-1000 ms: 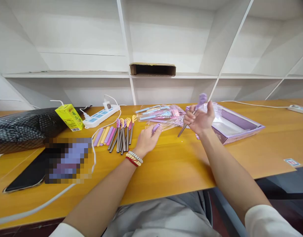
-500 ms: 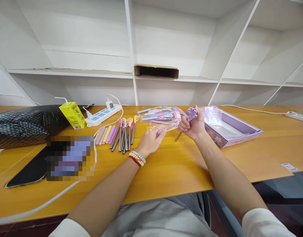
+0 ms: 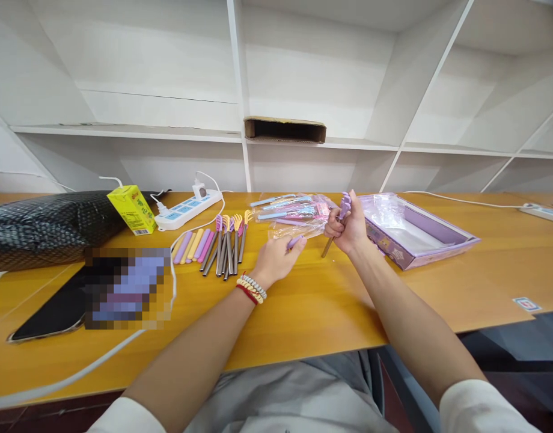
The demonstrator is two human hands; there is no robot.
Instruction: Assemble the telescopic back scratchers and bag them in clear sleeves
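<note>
My left hand (image 3: pixel 279 258) is closed on a purple handle (image 3: pixel 295 242), whose end pokes out past the thumb. To its right, my right hand (image 3: pixel 348 228) grips a back scratcher with a purple claw head (image 3: pixel 345 205); the metal rod (image 3: pixel 327 246) sticks out below the fingers. The handle and the rod are apart. Left of my left hand lie several metal-rod back scratchers (image 3: pixel 229 249) with yellow and purple claws. Beside them is a row of loose purple, yellow and pink handles (image 3: pixel 194 245).
Plastic-wrapped blue and pink back scratchers (image 3: pixel 290 210) lie behind my hands. A purple box (image 3: pixel 432 246) with clear plastic is at right. At left are a power strip (image 3: pixel 189 210), a yellow drink carton (image 3: pixel 132 209), a black bag (image 3: pixel 51 228), a phone (image 3: pixel 55 304) and a white cable (image 3: pixel 100 358).
My right hand has turned and shifted slightly left, so the purple claw head now shows more edge-on. My left hand has barely moved and still holds the handle.
</note>
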